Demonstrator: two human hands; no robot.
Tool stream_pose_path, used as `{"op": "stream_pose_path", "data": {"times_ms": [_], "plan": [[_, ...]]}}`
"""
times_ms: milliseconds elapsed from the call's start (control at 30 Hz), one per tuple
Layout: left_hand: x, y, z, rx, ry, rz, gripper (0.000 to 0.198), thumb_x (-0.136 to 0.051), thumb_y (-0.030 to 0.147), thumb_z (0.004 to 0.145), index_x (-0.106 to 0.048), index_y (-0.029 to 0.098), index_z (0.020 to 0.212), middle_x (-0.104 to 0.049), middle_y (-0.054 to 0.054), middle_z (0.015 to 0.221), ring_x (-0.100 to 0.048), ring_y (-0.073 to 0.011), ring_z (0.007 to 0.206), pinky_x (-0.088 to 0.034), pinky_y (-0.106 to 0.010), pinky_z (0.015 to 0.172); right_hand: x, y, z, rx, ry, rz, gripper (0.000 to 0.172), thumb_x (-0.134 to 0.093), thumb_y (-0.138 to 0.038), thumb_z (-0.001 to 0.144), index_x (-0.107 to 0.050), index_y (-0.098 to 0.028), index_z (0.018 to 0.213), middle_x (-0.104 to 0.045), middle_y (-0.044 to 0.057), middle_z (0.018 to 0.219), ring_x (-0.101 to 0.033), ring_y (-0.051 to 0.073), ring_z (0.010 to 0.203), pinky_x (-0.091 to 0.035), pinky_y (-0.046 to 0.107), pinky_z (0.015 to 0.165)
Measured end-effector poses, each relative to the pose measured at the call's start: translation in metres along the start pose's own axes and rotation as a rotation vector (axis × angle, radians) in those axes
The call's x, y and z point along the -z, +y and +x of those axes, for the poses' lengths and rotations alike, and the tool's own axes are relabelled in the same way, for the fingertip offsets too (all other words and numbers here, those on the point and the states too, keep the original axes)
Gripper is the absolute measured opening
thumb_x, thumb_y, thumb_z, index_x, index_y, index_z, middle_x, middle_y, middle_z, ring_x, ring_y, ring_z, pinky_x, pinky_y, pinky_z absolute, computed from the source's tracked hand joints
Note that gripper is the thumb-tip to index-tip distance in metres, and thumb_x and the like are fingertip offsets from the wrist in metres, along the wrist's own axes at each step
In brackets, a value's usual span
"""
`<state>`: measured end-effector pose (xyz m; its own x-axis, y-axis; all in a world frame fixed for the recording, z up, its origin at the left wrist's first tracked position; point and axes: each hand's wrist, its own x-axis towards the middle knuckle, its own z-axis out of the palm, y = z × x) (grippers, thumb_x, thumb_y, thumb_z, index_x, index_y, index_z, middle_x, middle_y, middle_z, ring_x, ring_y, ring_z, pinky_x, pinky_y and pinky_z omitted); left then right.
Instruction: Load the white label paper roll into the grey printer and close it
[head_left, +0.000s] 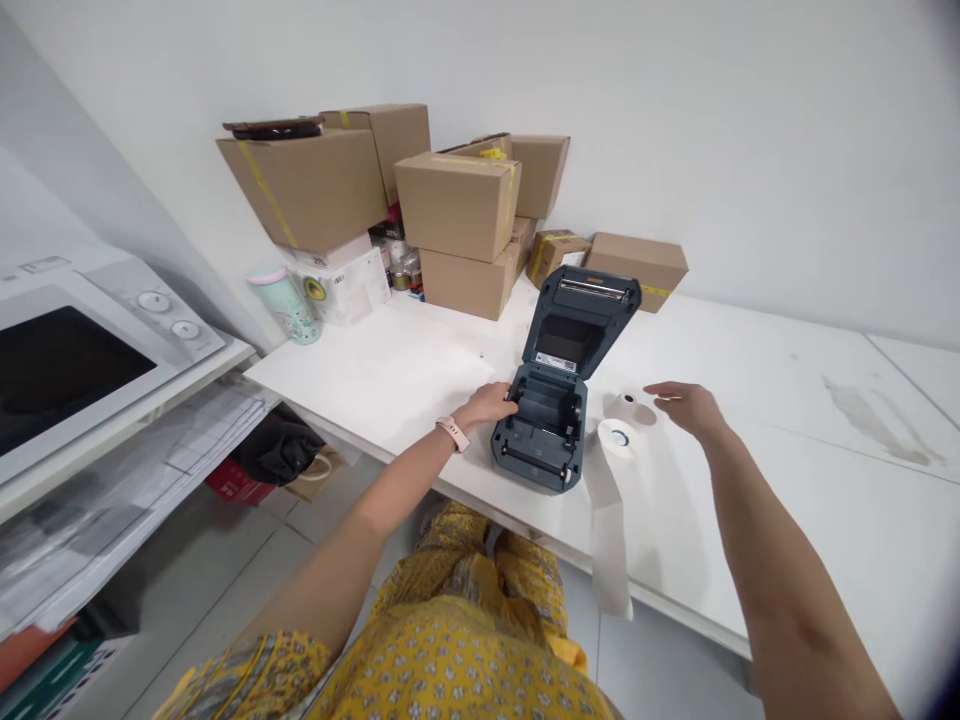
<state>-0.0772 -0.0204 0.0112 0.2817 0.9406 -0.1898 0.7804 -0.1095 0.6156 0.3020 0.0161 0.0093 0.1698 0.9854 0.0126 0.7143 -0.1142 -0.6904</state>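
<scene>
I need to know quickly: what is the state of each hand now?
Left hand: on the edge of the printer; whether it grips cannot be told.
Right hand: open, holding nothing, near the paper roll.

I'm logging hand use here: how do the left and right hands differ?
The left hand touches the left side of the open dark device; the right hand is apart from it, near the white rolls.
The left hand has a pale pink band at its wrist; the right hand has none.
Both are ungloved.

The left hand point(487, 404) reaches forward, fingers point(499, 390) partly curled, its bare forearm point(401, 478) slanting back behind it; well to its right, the right hand point(690, 406) extends loosely straightened fingers leftward.
</scene>
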Motion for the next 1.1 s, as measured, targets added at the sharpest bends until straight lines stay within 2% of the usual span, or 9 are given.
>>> {"op": "stream_pose_path", "data": {"times_ms": [100,200,433,567,700,800,967,1033,1100], "plan": [[-0.001,-0.001,0.000,-0.005,0.009,-0.013,0.029,-0.055,0.025,0.074,-0.066,0.015,0.098,-0.073,-0.010,0.101,-0.068,-0.0249,0.090,-0.049,-0.028,0.073,-0.013,-0.001,0.031,0.002,-0.169,-0.072,0.024,-0.073,-0.017,0.052,-0.077,-0.021,0.075,-0.077,0.005,0.081,-0.070,0.027,0.077,-0.055,0.037,0.075],[-0.001,-0.001,0.000,-0.004,0.012,-0.020,0.029,-0.056,0.024,0.074,-0.066,0.015,0.100,-0.073,-0.010,0.103,-0.068,-0.0249,0.093,-0.050,-0.028,0.076,-0.027,0.004,0.041,-0.010,-0.253,-0.091,0.028,-0.078,-0.020,0.047,-0.077,-0.019,0.076,-0.076,0.007,0.077,-0.069,0.027,0.070,-0.055,0.038,0.069],[0.001,0.001,-0.003,0.023,-0.007,-0.047,0.030,-0.057,0.025,0.075,-0.067,0.016,0.102,-0.074,-0.009,0.104,-0.068,-0.0259,0.097,-0.052,-0.028,0.079,-0.045,0.009,0.023,0.058,-0.356,0.019,0.044,-0.074,-0.036,0.060,-0.075,-0.019,0.101,-0.076,0.006,0.084,-0.069,0.023,0.075,-0.056,0.034,0.069],[0.001,0.001,-0.003,0.020,-0.008,-0.048,0.030,-0.057,0.026,0.075,-0.066,0.017,0.103,-0.074,-0.010,0.106,-0.068,-0.0259,0.098,-0.051,-0.028,0.079,-0.052,0.002,0.016,0.070,-0.400,0.059,0.041,-0.072,-0.042,0.063,-0.074,-0.018,0.096,-0.072,0.003,0.070,-0.066,0.021,0.066,-0.054,0.033,0.063],[-0.001,0.000,-0.002,0.013,-0.009,-0.050,0.030,-0.057,0.027,0.075,-0.066,0.016,0.102,-0.074,-0.010,0.105,-0.069,-0.0257,0.095,-0.051,-0.028,0.077,-0.056,-0.012,0.014,0.058,-0.340,0.070,0.037,-0.072,-0.042,0.061,-0.072,-0.019,0.090,-0.070,0.002,0.069,-0.065,0.021,0.068,-0.053,0.032,0.066],[-0.003,-0.002,-0.001,0.006,-0.003,-0.052,0.030,-0.055,0.026,0.075,-0.065,0.016,0.101,-0.074,-0.010,0.103,-0.069,-0.0255,0.094,-0.051,-0.029,0.076,-0.039,-0.028,0.015,0.028,-0.227,0.066,0.033,-0.069,-0.046,0.061,-0.067,-0.019,0.082,-0.066,0.005,0.064,-0.065,0.024,0.070,-0.053,0.036,0.068],[-0.005,-0.006,0.003,-0.027,0.002,-0.052,0.029,-0.054,0.024,0.073,-0.067,0.017,0.099,-0.074,-0.009,0.104,-0.069,-0.0260,0.094,-0.051,-0.028,0.076,0.040,-0.043,-0.005,0.113,-0.228,0.231,0.052,-0.060,-0.061,0.069,-0.064,-0.023,0.104,-0.072,0.014,0.092,-0.068,0.029,0.085,-0.053,0.041,0.079],[-0.006,-0.008,0.004,-0.043,0.006,-0.050,0.029,-0.054,0.024,0.073,-0.067,0.017,0.099,-0.074,-0.009,0.103,-0.069,-0.0257,0.092,-0.051,-0.029,0.075,0.067,-0.042,-0.026,0.224,-0.188,0.401,0.066,-0.045,-0.078,0.072,-0.062,-0.029,0.113,-0.069,0.014,0.076,-0.067,0.030,0.071,-0.053,0.046,0.072],[-0.007,-0.010,0.004,-0.050,0.018,-0.048,0.030,-0.054,0.025,0.074,-0.067,0.017,0.099,-0.074,-0.009,0.102,-0.069,-0.0256,0.091,-0.051,-0.029,0.076,0.076,-0.049,-0.051,0.310,-0.088,0.298,0.075,-0.032,-0.086,0.070,-0.063,-0.032,0.112,-0.060,0.010,0.059,-0.061,0.027,0.055,-0.051,0.046,0.062]]}}
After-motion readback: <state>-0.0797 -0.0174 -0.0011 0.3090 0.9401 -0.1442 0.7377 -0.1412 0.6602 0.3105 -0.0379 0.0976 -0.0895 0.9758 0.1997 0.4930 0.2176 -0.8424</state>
